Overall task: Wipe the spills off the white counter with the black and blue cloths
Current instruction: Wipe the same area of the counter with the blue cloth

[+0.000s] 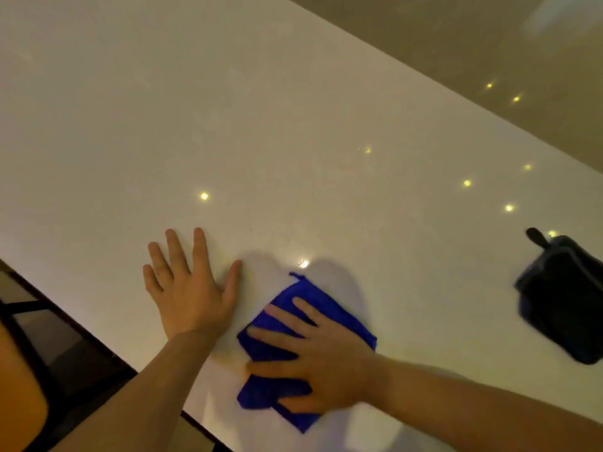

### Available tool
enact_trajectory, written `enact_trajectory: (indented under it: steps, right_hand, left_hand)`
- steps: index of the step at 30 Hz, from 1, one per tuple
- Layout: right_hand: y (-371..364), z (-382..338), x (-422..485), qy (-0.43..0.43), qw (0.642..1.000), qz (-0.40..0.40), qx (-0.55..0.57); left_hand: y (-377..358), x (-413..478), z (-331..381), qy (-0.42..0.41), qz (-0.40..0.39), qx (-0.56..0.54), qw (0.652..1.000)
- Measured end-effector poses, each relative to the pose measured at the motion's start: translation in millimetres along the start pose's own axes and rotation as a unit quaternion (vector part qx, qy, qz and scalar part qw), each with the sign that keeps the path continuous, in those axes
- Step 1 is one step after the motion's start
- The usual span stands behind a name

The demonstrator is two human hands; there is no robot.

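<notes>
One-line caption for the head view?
Right hand presses blue cloth on white counter; left hand flat.

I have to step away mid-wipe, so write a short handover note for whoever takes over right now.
Left hand: flat and open on the glossy white counter, holding nothing.
Right hand: spread flat, pressing the folded blue microfibre cloth near the counter's front edge.
Folded black cloth: lies untouched, far right.
Done: cannot tell.
Left: a faint yellowish smear beside the blue cloth; wipe it.

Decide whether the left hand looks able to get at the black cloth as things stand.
Probably not easily: the left hand lies flat far from the black cloth, with the right hand and blue cloth between them.
</notes>
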State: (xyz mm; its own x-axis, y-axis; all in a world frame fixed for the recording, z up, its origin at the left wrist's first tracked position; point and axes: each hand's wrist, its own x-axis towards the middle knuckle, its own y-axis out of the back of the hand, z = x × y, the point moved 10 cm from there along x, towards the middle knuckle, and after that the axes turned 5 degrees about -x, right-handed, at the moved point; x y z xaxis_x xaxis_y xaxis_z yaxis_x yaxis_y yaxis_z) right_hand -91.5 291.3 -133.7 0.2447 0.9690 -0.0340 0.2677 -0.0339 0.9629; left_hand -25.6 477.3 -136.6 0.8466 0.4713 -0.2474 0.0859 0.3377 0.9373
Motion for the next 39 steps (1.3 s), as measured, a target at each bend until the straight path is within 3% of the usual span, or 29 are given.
enact_trajectory:
  steps: [3, 6, 8, 10, 13, 16, 22, 26, 28, 35, 39]
  right_hand:
    - [42.7, 128.9, 38.4, -0.133, 0.988, 0.058, -0.058]
    - [73.1, 264.0, 69.1, -0.340, 0.938, 0.036, -0.058]
    - [85.3, 318.1, 80.3, -0.429, 0.902, 0.027, -0.041]
    - [90.5, 340.4, 88.0, -0.465, 0.883, 0.024, -0.048]
    - [91.2, 330.3, 88.8, -0.486, 0.871, 0.033, -0.054]
    - [76.6, 271.3, 77.2, -0.491, 0.868, 0.043, -0.055]
    - [3.1, 42.3, -1.5, -0.341, 0.939, -0.006, -0.039]
    - [-22.8, -20.0, -50.1, -0.239, 0.959, -0.076, -0.132]
    - [-17.9, -4.0, -40.8, -0.226, 0.965, -0.072, -0.111]
    - [40.6, 148.4, 82.3, -0.348, 0.935, 0.020, -0.056]
    - [58.7, 230.7, 172.2, -0.403, 0.914, 0.010, -0.047]
  left_hand:
    - [-3.4, 0.5, -2.3, -0.005, 0.004, -0.005, 1.000]
    - [-3.4, 1.3, -1.0, -0.007, 0.009, -0.003, 1.000]
    - [-3.4, 0.6, -2.0, -0.008, 0.016, 0.000, 1.000]
    - [-3.6, 1.1, -4.0, -0.009, 0.020, -0.007, 1.000]
    - [-3.3, 0.1, -3.3, -0.014, 0.018, -0.008, 1.000]
    - [-0.1, 0.6, -2.0, -0.017, 0.019, -0.012, 1.000]
    - [1.4, -0.1, -0.4, -0.019, 0.015, -0.019, 1.000]
    - [-0.1, 1.2, -0.6, -0.010, 0.011, -0.018, 1.000]
    - [-3.5, 2.1, -3.0, -0.012, 0.010, -0.019, 1.000]
    - [-7.7, 3.7, -6.2, -0.005, 0.020, -0.013, 1.000]
    - [-8.6, 3.2, -5.9, -0.010, 0.037, -0.021, 0.999]
